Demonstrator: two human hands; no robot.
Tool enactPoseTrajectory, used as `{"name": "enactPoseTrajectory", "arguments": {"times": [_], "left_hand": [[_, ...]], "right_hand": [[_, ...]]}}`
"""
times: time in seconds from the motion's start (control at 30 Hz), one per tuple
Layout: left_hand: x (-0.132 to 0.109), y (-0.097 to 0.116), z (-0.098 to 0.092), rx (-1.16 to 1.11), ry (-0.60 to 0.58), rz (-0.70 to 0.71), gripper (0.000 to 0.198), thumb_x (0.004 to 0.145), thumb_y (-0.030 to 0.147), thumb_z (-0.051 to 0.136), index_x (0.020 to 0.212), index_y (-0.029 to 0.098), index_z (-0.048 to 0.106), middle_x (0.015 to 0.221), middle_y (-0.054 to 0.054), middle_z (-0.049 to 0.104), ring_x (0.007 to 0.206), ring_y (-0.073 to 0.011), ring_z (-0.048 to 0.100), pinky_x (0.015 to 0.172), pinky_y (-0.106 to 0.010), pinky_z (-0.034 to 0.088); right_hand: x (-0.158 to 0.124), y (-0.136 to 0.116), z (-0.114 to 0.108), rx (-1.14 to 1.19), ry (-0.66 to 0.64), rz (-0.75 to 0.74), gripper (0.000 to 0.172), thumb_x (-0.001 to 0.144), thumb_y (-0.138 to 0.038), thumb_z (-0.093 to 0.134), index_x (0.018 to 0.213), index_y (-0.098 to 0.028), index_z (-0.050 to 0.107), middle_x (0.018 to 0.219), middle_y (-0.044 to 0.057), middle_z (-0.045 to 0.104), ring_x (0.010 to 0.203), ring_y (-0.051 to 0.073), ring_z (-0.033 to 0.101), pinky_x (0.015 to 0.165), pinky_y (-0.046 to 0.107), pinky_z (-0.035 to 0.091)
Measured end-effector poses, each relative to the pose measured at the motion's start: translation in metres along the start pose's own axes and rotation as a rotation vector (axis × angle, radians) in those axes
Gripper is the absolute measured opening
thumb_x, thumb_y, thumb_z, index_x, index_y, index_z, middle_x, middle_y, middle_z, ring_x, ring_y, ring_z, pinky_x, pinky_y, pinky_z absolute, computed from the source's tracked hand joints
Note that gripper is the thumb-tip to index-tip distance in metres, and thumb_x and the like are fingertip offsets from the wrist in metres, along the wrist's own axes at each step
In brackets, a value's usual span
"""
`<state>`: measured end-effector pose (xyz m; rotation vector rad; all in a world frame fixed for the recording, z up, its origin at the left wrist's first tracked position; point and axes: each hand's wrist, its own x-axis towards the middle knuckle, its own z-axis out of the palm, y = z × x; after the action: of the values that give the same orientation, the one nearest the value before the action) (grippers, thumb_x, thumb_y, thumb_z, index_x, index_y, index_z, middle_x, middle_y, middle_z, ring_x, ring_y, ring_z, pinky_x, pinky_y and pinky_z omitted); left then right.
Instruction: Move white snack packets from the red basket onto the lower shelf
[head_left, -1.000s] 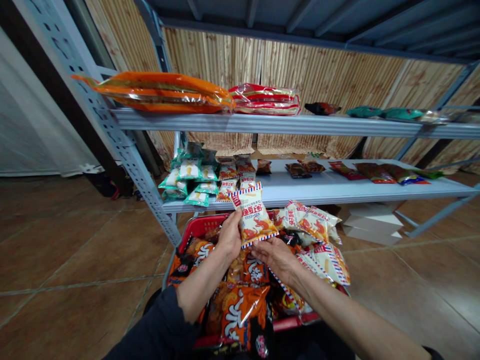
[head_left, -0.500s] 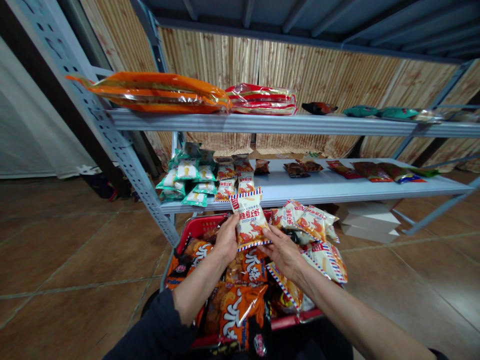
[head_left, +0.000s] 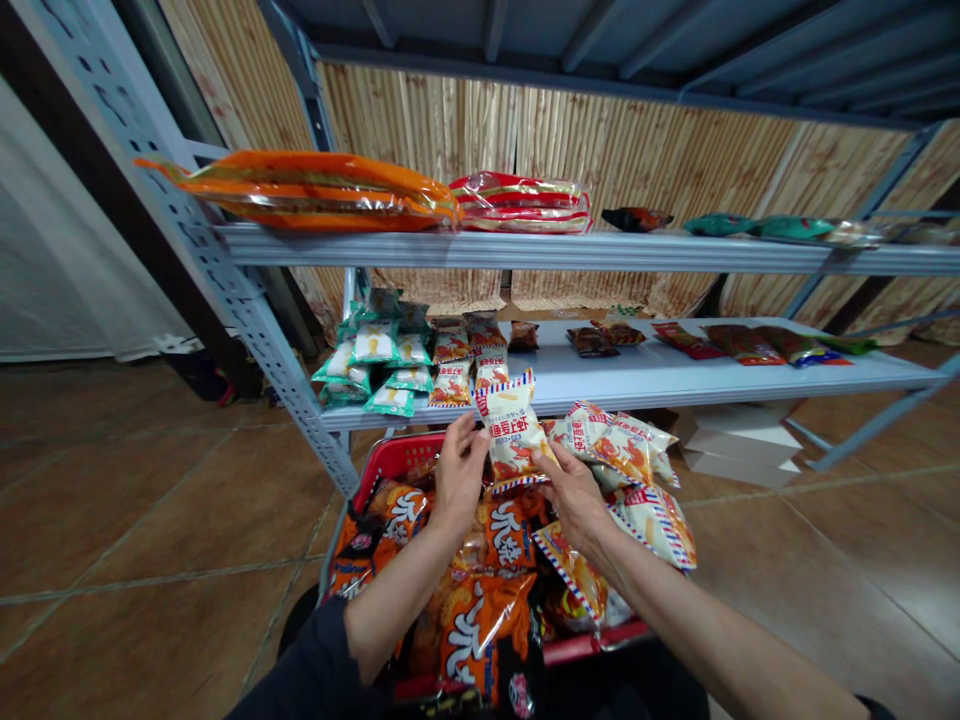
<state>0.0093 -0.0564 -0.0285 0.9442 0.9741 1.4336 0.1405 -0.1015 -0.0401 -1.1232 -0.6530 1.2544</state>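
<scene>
A white and orange snack bag [head_left: 514,430] with a striped edge is held upright above the basket, just before the lower shelf. My right hand [head_left: 574,490] grips it by the lower right edge, thumb over the front. Beside the bag's left edge is my left hand [head_left: 459,475], its fingers loosely bent and apart, with nothing held in them. Under both hands, the red basket [head_left: 390,457] contains orange snack bags [head_left: 480,630] and, on its right side, more white and orange bags [head_left: 630,445].
On the lower shelf [head_left: 660,378] stand green and white packets [head_left: 375,345] and two small stacks of striped bags [head_left: 452,382]; flat packets [head_left: 739,343] lie farther right. Larger orange [head_left: 315,190] and red [head_left: 525,203] packages occupy the shelf above. A metal post [head_left: 247,290] rises at left.
The snack bag has shifted slightly right and up in my right hand. My left hand has loosened from the bag's left edge, and its fingers have come apart.
</scene>
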Motion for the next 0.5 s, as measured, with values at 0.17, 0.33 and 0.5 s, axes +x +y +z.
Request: {"name": "enactPoseTrajectory", "arguments": {"times": [0.17,0.33,0.5], "left_hand": [[-0.016,0.006,0.009,-0.034,-0.205,-0.029,0.039,0.069,0.024,0.067,0.107,0.024,0.06,0.123,-0.004,0.054,0.114,-0.0185,0.047,0.091,-0.022,0.038],[-0.021,0.003,0.011,-0.167,-0.232,-0.142,0.045,0.071,0.027,0.064,0.115,0.029,0.053,0.122,-0.003,0.055,0.107,-0.0178,0.053,0.087,-0.025,0.041],[-0.016,-0.001,0.005,-0.208,-0.216,-0.186,0.055,0.066,0.021,0.068,0.118,0.027,0.049,0.114,-0.005,0.06,0.097,-0.0172,0.059,0.084,-0.026,0.043]], "right_hand": [[0.005,0.005,0.001,-0.27,-0.003,-0.289,0.046,0.068,-0.034,0.063,0.113,-0.024,0.056,0.11,0.0,0.062,0.099,0.018,0.055,0.089,0.031,0.04],[-0.007,0.002,0.008,-0.565,-0.118,-0.536,0.051,0.069,-0.028,0.062,0.119,-0.026,0.052,0.129,0.002,0.047,0.122,0.019,0.038,0.104,0.034,0.024],[-0.02,-0.008,0.011,-0.696,-0.261,-0.575,0.052,0.07,-0.029,0.062,0.12,-0.027,0.051,0.133,0.005,0.042,0.125,0.021,0.034,0.105,0.038,0.023]]}}
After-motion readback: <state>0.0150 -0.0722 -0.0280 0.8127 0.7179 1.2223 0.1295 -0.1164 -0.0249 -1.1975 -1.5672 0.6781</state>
